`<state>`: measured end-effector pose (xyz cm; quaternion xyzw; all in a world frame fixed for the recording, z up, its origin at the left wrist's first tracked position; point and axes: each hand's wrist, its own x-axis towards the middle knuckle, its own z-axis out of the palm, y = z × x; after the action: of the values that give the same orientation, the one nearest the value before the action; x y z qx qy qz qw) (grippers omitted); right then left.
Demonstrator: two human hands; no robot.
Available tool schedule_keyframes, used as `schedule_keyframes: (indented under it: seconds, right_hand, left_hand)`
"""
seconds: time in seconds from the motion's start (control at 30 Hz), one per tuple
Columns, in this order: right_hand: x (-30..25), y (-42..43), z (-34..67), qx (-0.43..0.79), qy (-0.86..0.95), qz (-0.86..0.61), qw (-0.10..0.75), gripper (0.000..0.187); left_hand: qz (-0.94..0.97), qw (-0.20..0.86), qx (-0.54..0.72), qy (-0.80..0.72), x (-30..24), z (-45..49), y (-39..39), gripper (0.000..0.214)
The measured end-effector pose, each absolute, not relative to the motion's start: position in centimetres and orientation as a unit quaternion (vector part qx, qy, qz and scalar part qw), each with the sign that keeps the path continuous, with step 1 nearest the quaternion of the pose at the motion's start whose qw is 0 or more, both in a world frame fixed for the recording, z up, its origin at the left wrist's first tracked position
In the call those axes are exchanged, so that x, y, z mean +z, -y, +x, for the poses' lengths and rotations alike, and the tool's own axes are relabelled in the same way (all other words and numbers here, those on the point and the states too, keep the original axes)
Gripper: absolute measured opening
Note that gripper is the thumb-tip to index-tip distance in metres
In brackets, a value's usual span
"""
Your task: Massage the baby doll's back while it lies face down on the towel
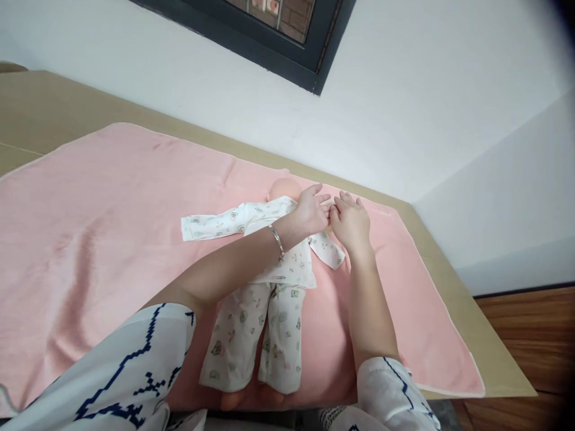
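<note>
A doll (284,189) lies on its back on the pink blanket (135,197), its head toward the wall. It wears a white printed top (291,263) and matching printed trousers (240,335), with its feet showing below the hems. One sleeve (211,226) stretches flat to the left; the other sleeve (327,249) angles down to the right. Over the doll's chest reaches my left hand (313,209), palm turned up and fingers apart. My right hand (351,222) is beside it, back up, its loosely bent fingers meeting the left fingertips. Part of the doll's shoulder is hidden behind my hands.
Beneath the blanket is a tan tabletop (489,353), its right edge visible. A white wall (381,120) with a dark-framed window (287,60) rises behind it. Brown wooden panelling (534,341) stands at the lower right.
</note>
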<state>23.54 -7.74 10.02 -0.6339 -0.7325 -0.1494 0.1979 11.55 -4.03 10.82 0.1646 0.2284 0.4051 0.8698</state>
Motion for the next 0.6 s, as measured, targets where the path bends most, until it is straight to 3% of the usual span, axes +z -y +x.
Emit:
schedule_keyframes:
  seconds: [0.3, 0.6]
  right_hand:
    - [11.1, 6.2, 23.4, -0.092, 0.666, -0.710, 0.211, 0.041]
    - [11.8, 5.9, 22.2, -0.049, 0.554, -0.801, 0.221, 0.057]
  left_hand:
    - [0.216, 0.853, 0.393, -0.266, 12.5, 7.5, 7.1, 0.061]
    - [0.238, 0.856, 0.339, -0.307, 12.2, 1.9, 11.2, 0.048]
